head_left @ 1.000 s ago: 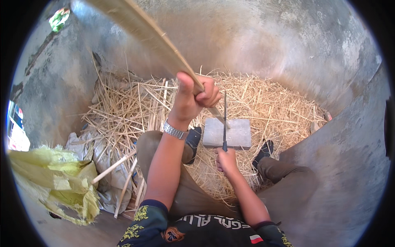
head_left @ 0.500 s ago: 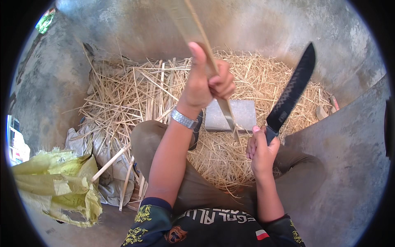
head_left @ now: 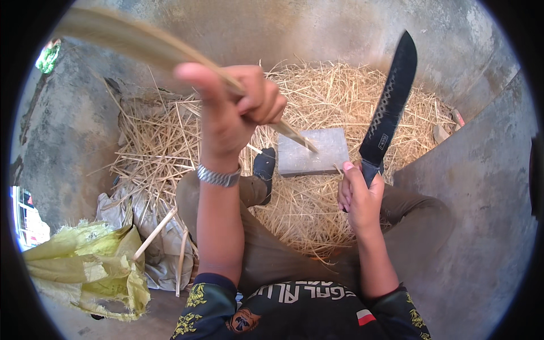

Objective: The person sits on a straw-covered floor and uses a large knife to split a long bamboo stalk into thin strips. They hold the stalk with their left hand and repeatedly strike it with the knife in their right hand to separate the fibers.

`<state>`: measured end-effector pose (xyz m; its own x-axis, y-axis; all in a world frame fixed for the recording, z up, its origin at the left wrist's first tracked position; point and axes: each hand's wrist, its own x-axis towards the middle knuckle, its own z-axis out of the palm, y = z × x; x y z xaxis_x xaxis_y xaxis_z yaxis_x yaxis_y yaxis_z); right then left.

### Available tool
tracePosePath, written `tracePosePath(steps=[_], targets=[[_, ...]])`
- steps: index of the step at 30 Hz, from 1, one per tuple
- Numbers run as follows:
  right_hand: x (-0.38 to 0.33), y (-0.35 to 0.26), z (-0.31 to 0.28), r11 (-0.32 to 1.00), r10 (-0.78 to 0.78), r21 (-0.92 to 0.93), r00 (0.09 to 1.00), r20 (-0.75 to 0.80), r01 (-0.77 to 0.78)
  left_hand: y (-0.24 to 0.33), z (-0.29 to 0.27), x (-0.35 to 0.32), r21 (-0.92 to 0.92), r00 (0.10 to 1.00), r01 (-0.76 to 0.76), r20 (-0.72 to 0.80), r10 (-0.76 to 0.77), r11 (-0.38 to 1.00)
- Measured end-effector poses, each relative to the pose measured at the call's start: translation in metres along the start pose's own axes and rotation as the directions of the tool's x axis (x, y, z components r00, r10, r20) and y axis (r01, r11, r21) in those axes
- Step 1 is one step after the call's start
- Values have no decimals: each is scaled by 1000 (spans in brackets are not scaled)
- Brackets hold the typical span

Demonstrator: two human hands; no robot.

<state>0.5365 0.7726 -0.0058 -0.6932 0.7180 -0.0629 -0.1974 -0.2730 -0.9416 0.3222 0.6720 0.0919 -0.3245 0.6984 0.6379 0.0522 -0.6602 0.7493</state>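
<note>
My left hand is raised ahead of me, closed around a long, flat pale bamboo strip. The strip slants from the upper left down to the right; its upper part is blurred, and its lower end hangs over a grey rectangular block. I cannot tell whether that end touches the block. On the right, my right hand grips the handle of a large black knife, blade pointing up and away from me. A thin pale sliver shows beside the right thumb.
Straw-like shavings and thin strips cover the floor around the block. My foot in a dark sock rests left of it. A torn yellow sack lies at the left. Concrete walls stand close on the right and behind.
My left hand has moved left, and the strip has swung from steep to a flatter slant with its top toward the left. The knife has shifted slightly up and left.
</note>
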Motion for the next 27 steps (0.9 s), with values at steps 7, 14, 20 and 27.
tracePosePath(steps=[7,14,20,27], targets=[[-13,19,21,969,-196,121,971,-139,213,-5,5,5,-28,997,7,81,-5,1000],[8,96,16,838,546,-76,833,87,-541,-5,-13,2,-132,995,13,100,0,991],[8,18,6,961,78,-260,995,-59,-91,-4,-21,-1,-114,997,10,76,-1,993],[13,114,-1,995,-97,-4,976,-192,98,-5,-7,6,-109,991,44,133,-30,993]])
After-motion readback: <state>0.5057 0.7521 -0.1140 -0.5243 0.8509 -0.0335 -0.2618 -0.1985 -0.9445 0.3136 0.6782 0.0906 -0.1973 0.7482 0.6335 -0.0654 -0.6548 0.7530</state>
